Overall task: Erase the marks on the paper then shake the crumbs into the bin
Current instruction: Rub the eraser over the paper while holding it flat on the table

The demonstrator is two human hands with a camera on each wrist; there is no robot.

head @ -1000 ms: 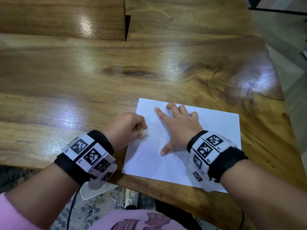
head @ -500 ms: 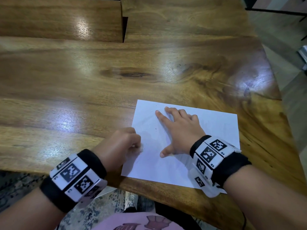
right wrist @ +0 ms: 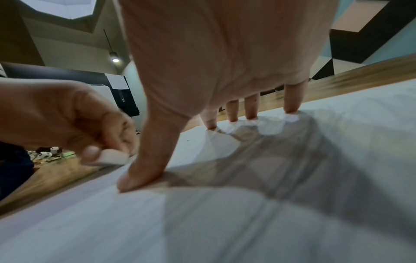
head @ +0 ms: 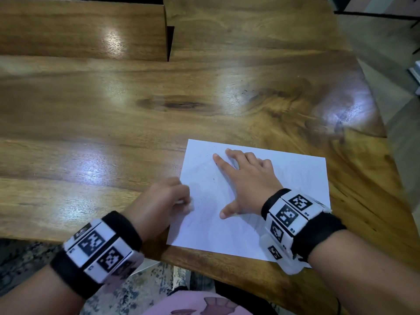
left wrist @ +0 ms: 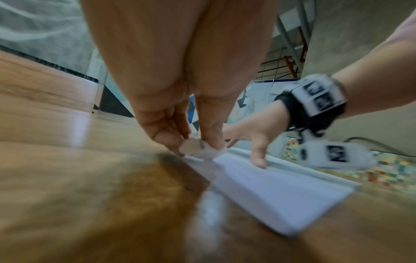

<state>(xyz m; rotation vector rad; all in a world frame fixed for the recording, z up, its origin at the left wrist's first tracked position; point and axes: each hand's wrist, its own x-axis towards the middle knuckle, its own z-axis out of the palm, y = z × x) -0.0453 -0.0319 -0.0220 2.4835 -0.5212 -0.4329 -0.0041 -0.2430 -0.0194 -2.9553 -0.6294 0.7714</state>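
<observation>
A white sheet of paper (head: 284, 178) (left wrist: 281, 192) (right wrist: 247, 222) lies on the wooden table near its front right edge, with faint grey marks and a few dark specks on its left part. My right hand (head: 247, 185) (left wrist: 254, 138) (right wrist: 213, 71) lies flat on the sheet, fingers spread and pressing down. My left hand (head: 159, 203) (left wrist: 186, 89) (right wrist: 67, 117) pinches a small white eraser (head: 191, 206) (left wrist: 198, 147) (right wrist: 112, 157) at the sheet's left edge, its tip on the paper. No bin is in view.
The wooden table (head: 113, 110) stretches wide to the left and back, with a raised wooden block (head: 86, 30) at the far left. The table's front edge (head: 227, 276) runs just below the paper. Patterned floor (head: 27, 264) shows under my left wrist.
My left hand with the eraser has slid back and left, from the paper's inner left part toward its left edge. The right hand has stayed pressed on the sheet.
</observation>
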